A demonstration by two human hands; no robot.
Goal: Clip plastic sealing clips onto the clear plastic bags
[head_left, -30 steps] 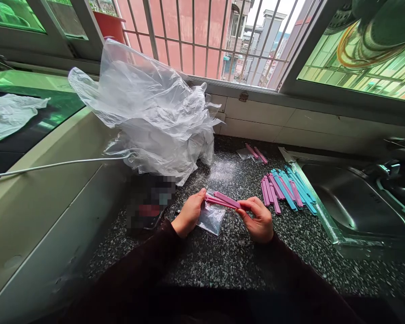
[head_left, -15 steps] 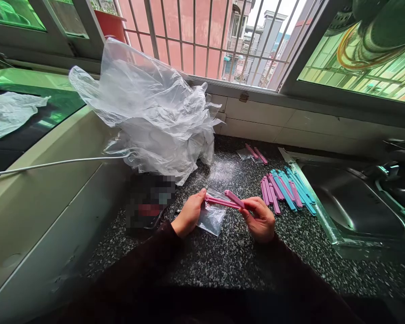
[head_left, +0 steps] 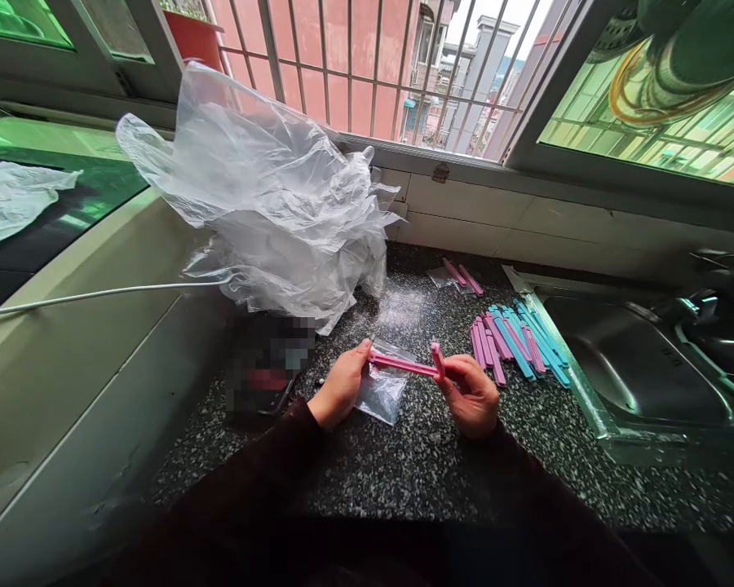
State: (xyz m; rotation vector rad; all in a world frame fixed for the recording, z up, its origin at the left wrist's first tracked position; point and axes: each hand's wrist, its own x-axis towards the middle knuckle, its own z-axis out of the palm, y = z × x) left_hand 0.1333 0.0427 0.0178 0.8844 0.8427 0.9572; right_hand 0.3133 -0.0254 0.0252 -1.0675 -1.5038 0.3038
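A pink bag sealing clip stretches between my two hands, its hinged arm standing up at the right end. My left hand is closed on the clip's left end. The fingers of my right hand pinch the right end by the raised arm. Behind and below the clip is a small clear plastic bag, next to my left fingers; whether they also grip it, I cannot tell.
Several pink and blue clips lie beside the steel sink. Farther back, two pink clips rest by clear plastic. Crumpled plastic bags are heaped at the back left, above a blurred dark object. White powder dusts the dark counter.
The clip's hinged arm has swung up and away from the lower arm, opening wider at the right hand. Both hands stay nearly in place; the view has shifted slightly.
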